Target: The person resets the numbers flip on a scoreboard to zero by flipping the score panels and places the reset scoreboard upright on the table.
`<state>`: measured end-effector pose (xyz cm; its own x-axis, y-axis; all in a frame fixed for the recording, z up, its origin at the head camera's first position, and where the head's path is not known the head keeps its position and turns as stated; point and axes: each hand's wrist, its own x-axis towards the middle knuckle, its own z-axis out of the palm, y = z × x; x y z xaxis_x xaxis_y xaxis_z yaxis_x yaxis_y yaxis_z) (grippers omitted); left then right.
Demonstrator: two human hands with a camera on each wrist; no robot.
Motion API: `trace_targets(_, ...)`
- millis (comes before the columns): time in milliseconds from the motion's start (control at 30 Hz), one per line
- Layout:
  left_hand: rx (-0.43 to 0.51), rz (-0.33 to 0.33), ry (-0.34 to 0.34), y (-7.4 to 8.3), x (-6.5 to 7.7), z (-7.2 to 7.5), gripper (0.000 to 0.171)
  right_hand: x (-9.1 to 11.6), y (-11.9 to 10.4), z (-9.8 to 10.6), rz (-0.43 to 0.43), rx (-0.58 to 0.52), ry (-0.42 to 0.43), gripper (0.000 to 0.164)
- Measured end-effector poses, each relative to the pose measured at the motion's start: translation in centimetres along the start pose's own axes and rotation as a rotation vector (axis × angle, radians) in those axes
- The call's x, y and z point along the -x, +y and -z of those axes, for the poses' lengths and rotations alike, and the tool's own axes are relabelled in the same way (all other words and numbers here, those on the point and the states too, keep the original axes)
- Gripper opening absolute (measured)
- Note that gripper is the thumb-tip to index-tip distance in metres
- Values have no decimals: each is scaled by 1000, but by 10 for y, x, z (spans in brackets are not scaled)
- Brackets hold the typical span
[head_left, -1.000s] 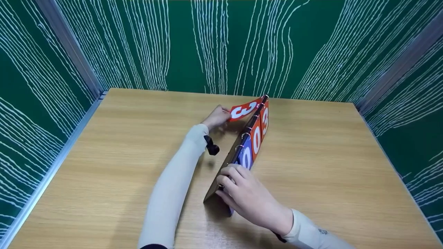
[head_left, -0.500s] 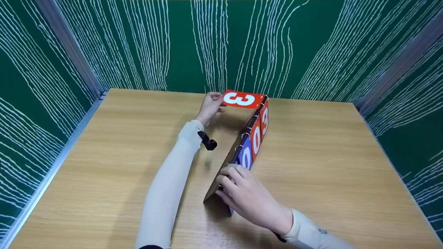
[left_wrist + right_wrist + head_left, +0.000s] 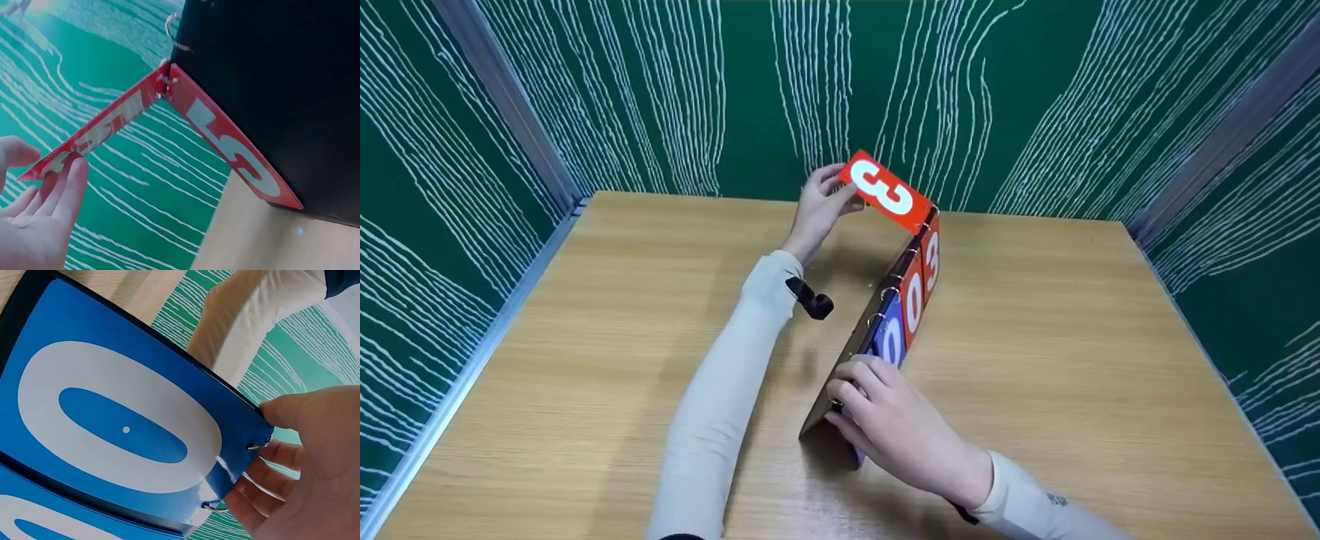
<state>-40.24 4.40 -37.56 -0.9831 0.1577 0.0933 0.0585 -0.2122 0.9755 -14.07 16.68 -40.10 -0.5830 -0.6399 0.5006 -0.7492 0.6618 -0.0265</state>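
A tabletop flip scoreboard stands tent-like on the table, running away from me. Its front shows a red 3 card, a red 0 card and a blue 0 card. At the far end my left hand pinches the free end of a raised red card marked 3, still on its rings. A red card with a 5 hangs against the black back panel. My right hand grips the near top corner, beside the rings of a blue 0 card.
The wooden table extends on both sides of the scoreboard. Green walls with white wavy lines enclose its back and sides. A black wrist camera sits on the left sleeve.
My left hand has lifted the red 3 card from a drooping angle to above the scoreboard's top edge, swinging it up and away. The right hand has kept its place.
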Motion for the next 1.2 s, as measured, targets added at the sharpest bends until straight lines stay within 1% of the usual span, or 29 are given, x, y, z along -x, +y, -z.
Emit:
trace_targets(133,-87,-58,-81,9,7,-11,54,0,0,-1,8,-8,9,24)
trace_targets(233,-119,-87,-129,16,10,-21,56,-1,1,-1,18,-11,24,24)
trace_targets(300,-137,-97,-146,19,11,-29,58,-1,1,-1,20,-8,30,24)
trace_targets(367,-162,-93,-149,21,13,-35,58,-1,1,-1,25,-6,34,25)
trace_targets(533,-258,-69,-155,18,13,-46,61,0,0,-2,35,7,44,25)
trace_targets(700,-339,-50,-186,11,12,-52,58,0,0,-2,36,10,41,23)
trace_targets(833,-364,-55,-230,7,13,-53,58,0,0,-1,32,18,26,21)
trace_targets(1000,-413,-67,-288,8,18,-58,60,0,1,-1,43,27,38,22)
trace_targets(1100,-469,-77,-321,7,19,-61,58,0,1,-2,43,29,44,23)
trace_targets(1200,-532,-105,-358,4,21,-63,53,1,1,-3,43,30,52,25)
